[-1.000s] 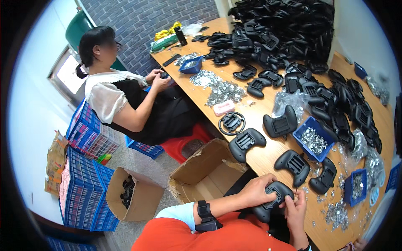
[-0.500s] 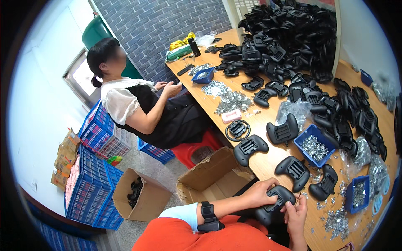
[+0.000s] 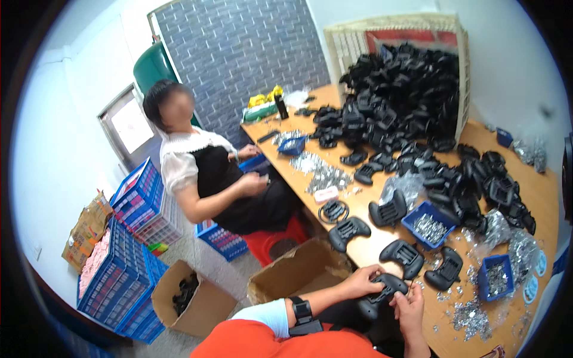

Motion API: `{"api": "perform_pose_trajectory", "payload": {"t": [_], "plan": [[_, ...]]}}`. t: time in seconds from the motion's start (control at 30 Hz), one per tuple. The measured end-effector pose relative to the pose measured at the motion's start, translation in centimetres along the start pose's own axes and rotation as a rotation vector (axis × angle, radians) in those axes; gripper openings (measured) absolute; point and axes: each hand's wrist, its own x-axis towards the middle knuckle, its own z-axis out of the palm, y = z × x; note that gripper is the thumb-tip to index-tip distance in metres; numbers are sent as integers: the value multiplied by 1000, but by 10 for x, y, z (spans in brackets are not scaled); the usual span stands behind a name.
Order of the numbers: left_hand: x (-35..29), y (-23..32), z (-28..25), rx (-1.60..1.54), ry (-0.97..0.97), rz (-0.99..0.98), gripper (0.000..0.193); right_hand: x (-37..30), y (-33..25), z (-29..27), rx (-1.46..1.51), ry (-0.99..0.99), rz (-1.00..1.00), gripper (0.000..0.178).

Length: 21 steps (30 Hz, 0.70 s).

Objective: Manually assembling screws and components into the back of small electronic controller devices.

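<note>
I hold the black controller shell (image 3: 382, 292) clamped between my left hand (image 3: 358, 280) and right hand (image 3: 409, 307), just off the desk's (image 3: 540, 197) near edge, so the screw trays (image 3: 430, 221) stay within reach.

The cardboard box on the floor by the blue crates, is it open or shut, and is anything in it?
Open. The cardboard box has its flaps up, and black parts lie inside, filling only part of it.
</note>
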Motion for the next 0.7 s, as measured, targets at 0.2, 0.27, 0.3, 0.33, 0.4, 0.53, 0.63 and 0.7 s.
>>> {"api": "perform_pose_trajectory", "payload": {"t": [0.2,0.27,0.3,0.33,0.4,0.53,0.63,0.7], "plan": [[19,-18,0,17,12,-4,35,13,4,-6,-41,25,-2,44],[18,6,-1,-43,-36,69,30,4,-8,-2,-78,59,-70,41],[12,-2,4,-51,-41,56,30,-1,2,-3,-57,77,-40,40],[20,-7,-1,-42,-27,80,30,10,6,-4,-39,79,-54,39],[23,-25,-1,-52,-32,21,33,15,10,-1,-4,91,-27,36],[12,-12,1,76,28,43,34,9,9,-2,44,15,-67,24],[7,-10,3,84,35,42,35,4,10,-2,51,1,-94,23],[10,-13,2,91,57,50,35,5,8,1,47,8,-105,22]]}}
